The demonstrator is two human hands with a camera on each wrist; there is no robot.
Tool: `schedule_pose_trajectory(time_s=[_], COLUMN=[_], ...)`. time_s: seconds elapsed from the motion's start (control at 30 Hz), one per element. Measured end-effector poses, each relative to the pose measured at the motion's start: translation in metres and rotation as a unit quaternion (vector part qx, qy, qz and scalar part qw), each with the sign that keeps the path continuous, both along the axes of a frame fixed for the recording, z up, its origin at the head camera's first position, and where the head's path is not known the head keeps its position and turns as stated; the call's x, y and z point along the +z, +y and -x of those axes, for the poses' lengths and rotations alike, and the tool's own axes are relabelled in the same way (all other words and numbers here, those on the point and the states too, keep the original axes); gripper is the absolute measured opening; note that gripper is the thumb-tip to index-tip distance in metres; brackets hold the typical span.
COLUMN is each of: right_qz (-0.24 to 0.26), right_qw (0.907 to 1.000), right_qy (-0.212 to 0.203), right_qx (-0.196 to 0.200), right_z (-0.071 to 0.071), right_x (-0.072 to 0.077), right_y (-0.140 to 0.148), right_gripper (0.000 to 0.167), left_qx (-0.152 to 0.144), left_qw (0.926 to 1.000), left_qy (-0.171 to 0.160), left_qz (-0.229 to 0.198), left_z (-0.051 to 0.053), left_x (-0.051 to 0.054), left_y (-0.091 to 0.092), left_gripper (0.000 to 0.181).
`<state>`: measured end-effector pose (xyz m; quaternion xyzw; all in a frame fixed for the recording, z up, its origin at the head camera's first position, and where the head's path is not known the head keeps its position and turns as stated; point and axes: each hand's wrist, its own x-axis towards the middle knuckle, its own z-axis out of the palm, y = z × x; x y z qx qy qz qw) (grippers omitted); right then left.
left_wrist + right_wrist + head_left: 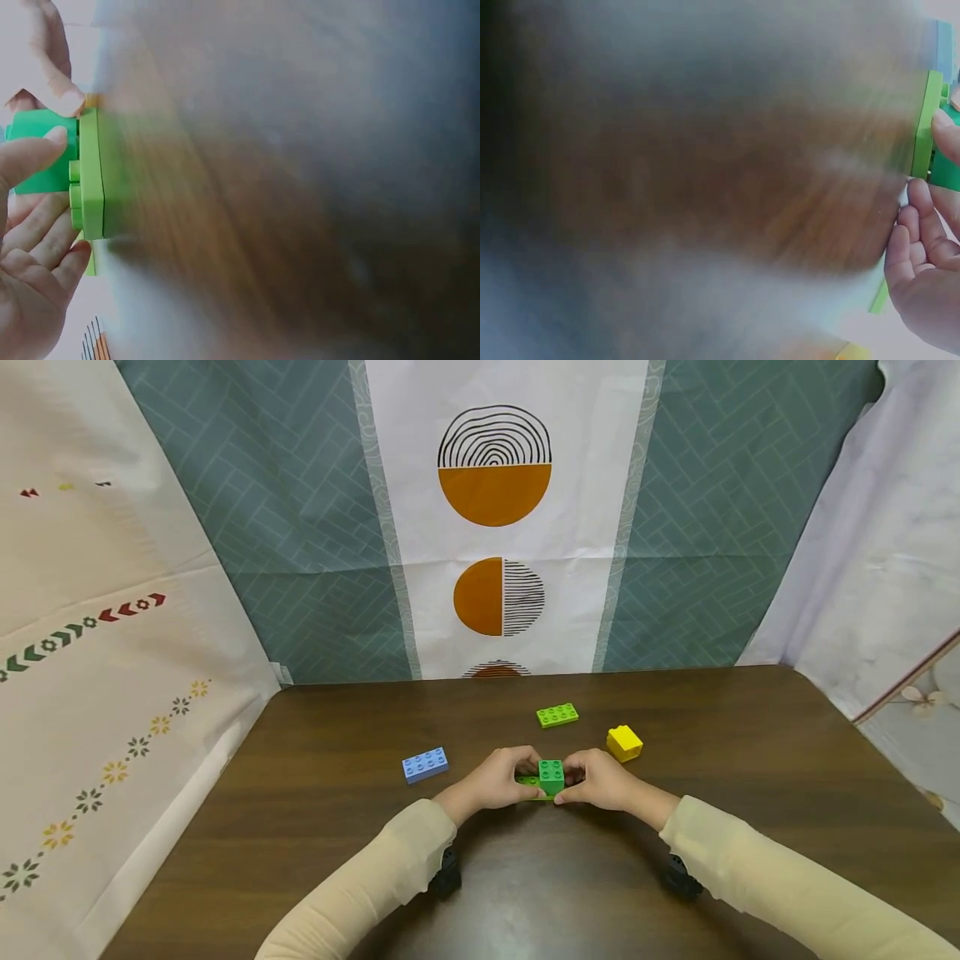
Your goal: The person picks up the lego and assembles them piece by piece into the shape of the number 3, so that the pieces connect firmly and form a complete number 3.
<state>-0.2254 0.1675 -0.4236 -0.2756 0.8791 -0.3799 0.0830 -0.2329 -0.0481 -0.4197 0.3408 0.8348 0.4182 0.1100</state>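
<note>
Green brick (551,777) tops crosswise lime plate (92,176), right end
Our left hand (497,781) and right hand (603,782), curled, pinch either side.

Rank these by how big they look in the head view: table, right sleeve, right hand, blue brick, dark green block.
1. Table
2. Right sleeve
3. Right hand
4. Blue brick and dark green block: too alike to rank, being seen at different angles.
</note>
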Motion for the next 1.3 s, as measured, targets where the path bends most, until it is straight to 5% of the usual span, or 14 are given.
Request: schedule_pose_trajectory(time_s=[0.47, 0.67, 0.83, 1.3], right_qz=[-0.006, 0.033, 0.065, 0.071], right_qw=[0.9999, 0.9994, 0.9977, 0.9971], right_qy=[-0.014, -0.004, -0.003, -0.024], right_qx=[0.003, 0.008, 0.018, 0.011], right_z=[-0.0011, -0.0052, -0.0067, -0.0034], right_x=[0.0020, 0.0027, 0.0031, 0.0050], right_y=[0.0032, 0.0038, 0.0036, 0.0024], right_gripper=[0.031, 0.038, 0.031, 0.029], left_qx=[-0.002, 0.015, -0.004, 0.001], left_qw=[0.9980, 0.9997, 0.9994, 0.9995], left_qy=[0.028, -0.003, 0.018, -0.019], left_qz=[0.057, 0.019, -0.028, -0.026], left_z=[-0.0019, -0.0011, -0.0010, 0.0024], left_x=[0.0049, 0.0066, 0.0069, 0.0095], left_y=[0.0011, -0.0052, -0.0062, -0.0041], left_gripper=[0.032, 0.039, 0.030, 0.025])
